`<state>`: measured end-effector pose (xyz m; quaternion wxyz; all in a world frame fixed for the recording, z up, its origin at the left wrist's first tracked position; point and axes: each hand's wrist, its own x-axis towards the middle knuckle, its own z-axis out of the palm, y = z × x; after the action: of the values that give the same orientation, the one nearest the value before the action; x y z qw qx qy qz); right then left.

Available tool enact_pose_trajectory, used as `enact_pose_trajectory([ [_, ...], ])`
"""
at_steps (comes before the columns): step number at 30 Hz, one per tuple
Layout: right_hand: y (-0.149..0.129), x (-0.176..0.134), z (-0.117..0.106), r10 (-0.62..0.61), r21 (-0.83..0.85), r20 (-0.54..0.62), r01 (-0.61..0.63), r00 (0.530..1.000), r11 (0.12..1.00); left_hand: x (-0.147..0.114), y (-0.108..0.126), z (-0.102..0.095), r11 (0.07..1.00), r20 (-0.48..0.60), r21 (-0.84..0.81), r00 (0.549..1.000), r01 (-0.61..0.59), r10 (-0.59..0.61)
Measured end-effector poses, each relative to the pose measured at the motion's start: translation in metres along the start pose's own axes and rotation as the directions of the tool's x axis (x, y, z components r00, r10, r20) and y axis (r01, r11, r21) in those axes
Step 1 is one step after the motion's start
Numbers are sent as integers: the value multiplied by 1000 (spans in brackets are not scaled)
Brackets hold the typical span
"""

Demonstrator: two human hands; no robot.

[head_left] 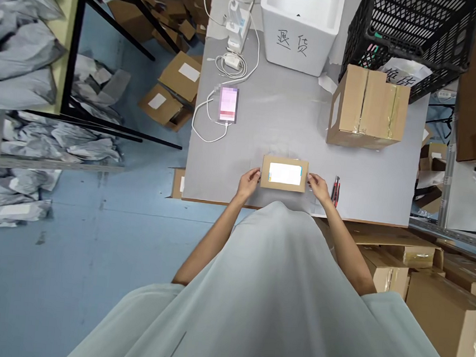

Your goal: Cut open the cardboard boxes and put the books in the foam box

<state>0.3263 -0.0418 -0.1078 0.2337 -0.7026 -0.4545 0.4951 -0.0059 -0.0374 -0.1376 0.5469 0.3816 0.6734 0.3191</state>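
Note:
A small brown cardboard box point(265, 182) with a white label on top is by the table's near edge, in front of my body. At its left end is my left hand point(249, 183), fingers curled and the fingertips at the box's side. My right hand point(318, 187) grips the opposite end in the same way, thumb and fingers close together. Whether the box rests on the table or is slightly raised, I cannot tell. A red and black box cutter point(336, 191) lies just right of my right hand.
On the grey table point(278, 112) are a phone point(228, 104) with white cables, a power strip point(237, 32), a white bin point(296, 49), a larger taped carton point(371, 107) and a black crate point(407, 35). Grey parcels point(18, 51) fill the left shelves; cartons point(439, 310) stand at lower right.

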Motion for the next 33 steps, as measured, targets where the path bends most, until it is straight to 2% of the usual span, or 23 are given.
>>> enact_pose_trajectory([
  [4,21,-25,-4,29,64,37,-31,999,997,-17,-15,-13,993,32,-21,993,118,-117],
  [8,30,-39,4,18,112,81,-27,997,993,-32,-20,-15,992,55,-13,990,128,-128],
  [13,22,-43,14,-18,137,141,-2,990,991,-33,-12,-6,997,122,-24,990,71,-67],
  [17,10,-46,9,-64,95,140,51,988,994,-30,0,-6,999,113,-24,993,33,-30],
  [20,-2,-46,-1,-100,39,79,97,992,995,-28,13,-11,999,80,-12,996,-30,31],
  [23,-17,-41,-12,-155,-56,14,156,988,986,-24,27,-16,994,43,61,995,-95,93],
  [25,-26,-35,-18,-189,-125,15,190,982,974,-20,34,-17,985,29,122,992,-122,119],
  [29,-32,-24,-19,-179,-241,54,187,982,952,-10,36,-12,978,11,185,996,-91,90],
  [33,-27,-14,-11,-136,-239,8,134,991,962,-1,27,-7,994,15,107,1000,-9,8],
])
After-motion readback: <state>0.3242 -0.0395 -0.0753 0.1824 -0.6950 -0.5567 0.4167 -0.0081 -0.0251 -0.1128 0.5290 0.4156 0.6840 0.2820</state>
